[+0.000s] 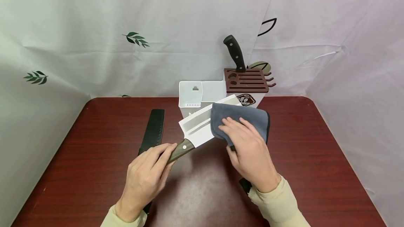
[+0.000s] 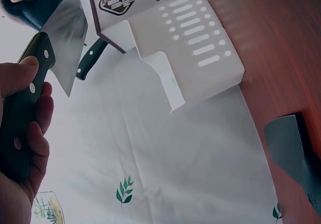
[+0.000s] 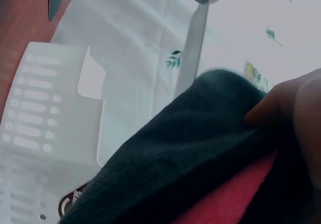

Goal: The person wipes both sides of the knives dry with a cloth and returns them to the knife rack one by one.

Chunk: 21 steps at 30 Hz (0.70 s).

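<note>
My left hand [image 1: 148, 172] grips the dark green riveted handle [image 1: 182, 150] of a cleaver, its broad shiny blade [image 1: 197, 123] raised and slanting up to the right. In the left wrist view the thumb lies along the handle [image 2: 25, 103] and the fingers curl round it. With my right hand [image 1: 247, 146] I hold a grey-blue cloth [image 1: 243, 115] over the far half of the blade, fingers on top and thumb underneath. A pink underside [image 3: 225, 194] of the cloth shows in the right wrist view. The cloth hides the blade's far part.
Behind the cleaver stands a white knife holder [image 1: 213, 92] with a brown slotted top [image 1: 247, 80]; one black-handled knife [image 1: 235, 53] sits in it. On the dark red table [image 1: 315, 157], a black-bladed knife [image 1: 153, 129] lies left, partly behind my left hand. A black object [image 1: 245, 185] shows by my right wrist.
</note>
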### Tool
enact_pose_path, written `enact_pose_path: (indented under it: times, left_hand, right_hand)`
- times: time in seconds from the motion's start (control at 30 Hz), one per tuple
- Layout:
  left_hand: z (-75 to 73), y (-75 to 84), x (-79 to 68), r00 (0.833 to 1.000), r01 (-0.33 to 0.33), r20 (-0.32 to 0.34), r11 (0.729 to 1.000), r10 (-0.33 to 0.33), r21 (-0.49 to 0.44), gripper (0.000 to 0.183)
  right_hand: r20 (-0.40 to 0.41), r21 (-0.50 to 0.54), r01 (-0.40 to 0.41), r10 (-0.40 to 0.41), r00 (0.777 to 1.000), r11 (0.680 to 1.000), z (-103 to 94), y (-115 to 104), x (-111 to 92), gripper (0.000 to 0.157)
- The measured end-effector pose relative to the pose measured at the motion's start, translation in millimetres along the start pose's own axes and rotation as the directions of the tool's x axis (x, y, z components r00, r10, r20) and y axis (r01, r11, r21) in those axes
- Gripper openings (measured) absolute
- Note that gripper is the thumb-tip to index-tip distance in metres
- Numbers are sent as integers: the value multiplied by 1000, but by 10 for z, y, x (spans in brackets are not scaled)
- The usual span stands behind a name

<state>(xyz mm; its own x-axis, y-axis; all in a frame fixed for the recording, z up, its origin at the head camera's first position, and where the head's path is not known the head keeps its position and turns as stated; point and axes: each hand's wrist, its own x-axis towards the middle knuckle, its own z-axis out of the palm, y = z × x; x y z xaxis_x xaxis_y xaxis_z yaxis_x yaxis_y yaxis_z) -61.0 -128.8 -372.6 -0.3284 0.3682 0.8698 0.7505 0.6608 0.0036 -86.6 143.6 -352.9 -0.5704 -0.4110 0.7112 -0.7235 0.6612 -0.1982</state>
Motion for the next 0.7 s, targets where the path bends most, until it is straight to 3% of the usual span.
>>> enact_pose_path:
  times: [0.37,0.5,0.7]
  left_hand:
    - [40,23,37,997,-72,-23,997,72,-10,26]
    - [43,25,46,996,-86,-28,996,86,-4,26]
    - [45,33,50,995,-97,-21,995,97,7,25]
  right_hand:
    - [-52,-85,-225,222,974,971,-58,69,-33,44]
    - [-32,-93,-223,221,975,970,-29,66,-27,44]
    - [-17,-81,-146,145,989,986,61,33,-16,47]
